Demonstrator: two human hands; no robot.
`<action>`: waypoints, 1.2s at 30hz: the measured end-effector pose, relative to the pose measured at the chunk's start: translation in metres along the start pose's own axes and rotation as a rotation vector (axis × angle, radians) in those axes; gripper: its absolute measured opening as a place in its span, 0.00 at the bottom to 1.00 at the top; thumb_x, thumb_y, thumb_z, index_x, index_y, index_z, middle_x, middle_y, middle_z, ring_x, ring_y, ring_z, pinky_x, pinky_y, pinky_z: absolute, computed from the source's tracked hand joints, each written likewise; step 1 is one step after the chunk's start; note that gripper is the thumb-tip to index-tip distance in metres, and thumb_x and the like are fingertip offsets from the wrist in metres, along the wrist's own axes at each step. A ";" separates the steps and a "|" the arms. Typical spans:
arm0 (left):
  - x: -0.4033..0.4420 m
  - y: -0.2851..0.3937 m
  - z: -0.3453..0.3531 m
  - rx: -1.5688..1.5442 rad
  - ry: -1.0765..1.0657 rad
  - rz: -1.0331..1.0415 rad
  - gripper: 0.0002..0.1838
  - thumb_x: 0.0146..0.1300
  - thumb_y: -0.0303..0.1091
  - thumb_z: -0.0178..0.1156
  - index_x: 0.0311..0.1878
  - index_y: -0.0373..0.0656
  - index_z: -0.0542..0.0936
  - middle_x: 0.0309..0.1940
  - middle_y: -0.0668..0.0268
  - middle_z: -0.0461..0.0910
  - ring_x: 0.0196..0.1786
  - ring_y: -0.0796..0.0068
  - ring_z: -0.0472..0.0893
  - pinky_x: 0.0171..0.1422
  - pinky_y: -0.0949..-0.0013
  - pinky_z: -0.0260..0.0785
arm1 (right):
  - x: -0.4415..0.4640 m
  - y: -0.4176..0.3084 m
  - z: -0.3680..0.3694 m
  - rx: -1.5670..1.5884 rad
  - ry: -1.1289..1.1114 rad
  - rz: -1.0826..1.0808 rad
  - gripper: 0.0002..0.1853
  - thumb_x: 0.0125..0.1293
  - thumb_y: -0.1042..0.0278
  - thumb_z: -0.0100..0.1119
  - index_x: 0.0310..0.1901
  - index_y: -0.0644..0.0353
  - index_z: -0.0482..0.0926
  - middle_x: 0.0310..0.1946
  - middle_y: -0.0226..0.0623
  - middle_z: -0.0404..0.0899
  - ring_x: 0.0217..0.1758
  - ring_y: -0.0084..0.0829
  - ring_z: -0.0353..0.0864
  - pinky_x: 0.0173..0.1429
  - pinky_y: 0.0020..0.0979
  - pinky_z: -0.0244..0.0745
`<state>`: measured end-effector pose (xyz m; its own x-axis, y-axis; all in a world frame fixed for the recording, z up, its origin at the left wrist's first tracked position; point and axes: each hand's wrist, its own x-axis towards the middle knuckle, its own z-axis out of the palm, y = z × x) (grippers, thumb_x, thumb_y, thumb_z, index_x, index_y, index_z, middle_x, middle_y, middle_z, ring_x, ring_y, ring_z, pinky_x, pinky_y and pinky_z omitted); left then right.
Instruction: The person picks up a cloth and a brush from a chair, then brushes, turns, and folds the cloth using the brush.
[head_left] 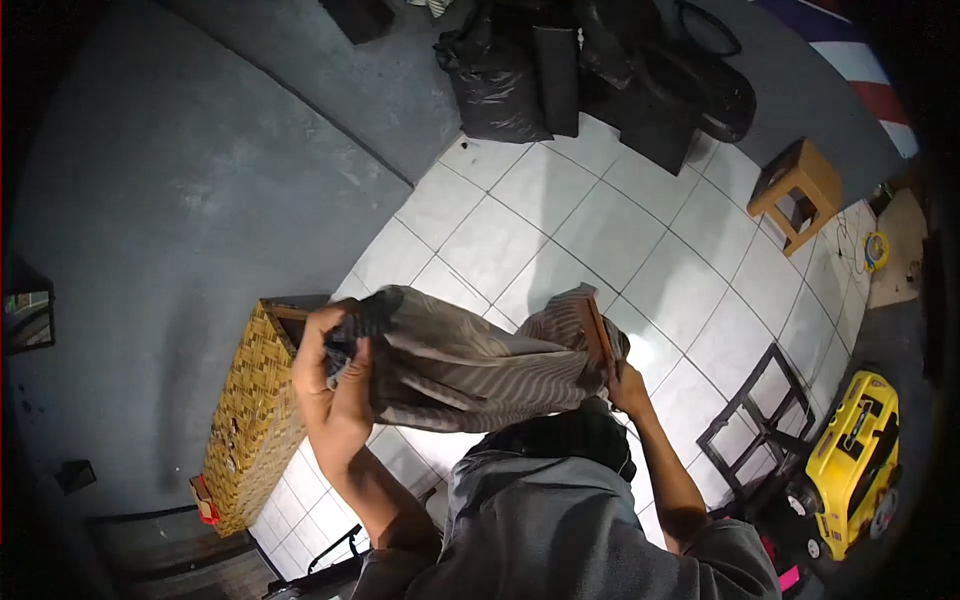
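Note:
A grey-brown striped cloth (470,355) is stretched between my two hands, above the tiled floor. My left hand (338,385) is closed round its dark, bunched end, fingers and thumb pressing on the folds. At the other end, my right hand (628,390) is closed at the lower end of a narrow brown flat piece (597,335), which looks like wood. That piece stands against the gathered striped cloth; I cannot tell whether my right fingers also grip the fabric.
A woven bamboo panel (250,400) stands at left by the grey wall (200,190). Black bags (495,90) are piled at the back. On the right are a brown stool (800,190), a dark frame (760,430) and a yellow toy car (852,465).

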<state>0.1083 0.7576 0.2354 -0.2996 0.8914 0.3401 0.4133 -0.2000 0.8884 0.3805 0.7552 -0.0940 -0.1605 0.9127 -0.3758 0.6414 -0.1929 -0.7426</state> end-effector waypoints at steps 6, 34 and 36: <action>0.006 -0.002 -0.001 0.236 -0.444 0.206 0.12 0.55 0.16 0.49 0.43 0.38 0.71 0.41 0.66 0.71 0.43 0.75 0.69 0.51 0.74 0.60 | -0.041 -0.180 -0.037 0.843 -0.077 -0.244 0.17 0.69 0.62 0.40 0.53 0.65 0.66 0.24 0.30 0.70 0.25 0.20 0.68 0.29 0.23 0.66; 0.028 0.013 -0.013 -1.256 -0.400 0.159 0.18 0.58 0.30 0.54 0.45 0.43 0.55 0.24 0.62 0.59 0.07 0.83 0.55 0.05 0.79 0.48 | -0.031 -0.148 0.016 0.462 -0.326 -0.670 0.20 0.69 0.65 0.39 0.59 0.65 0.63 0.25 0.38 0.73 0.22 0.28 0.70 0.30 0.27 0.67; 0.033 0.020 -0.023 -1.309 -0.470 0.249 0.16 0.60 0.22 0.51 0.45 0.44 0.56 0.25 0.62 0.60 0.07 0.82 0.59 0.04 0.80 0.52 | -0.006 -0.081 0.046 0.066 -0.396 -0.517 0.17 0.66 0.65 0.43 0.51 0.66 0.70 0.29 0.46 0.78 0.29 0.41 0.78 0.36 0.36 0.73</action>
<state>0.0868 0.7732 0.2712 0.0799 0.7759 0.6257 -0.7513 -0.3657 0.5494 0.2950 0.7486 -0.0566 -0.7084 0.6942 -0.1276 0.3619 0.2020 -0.9101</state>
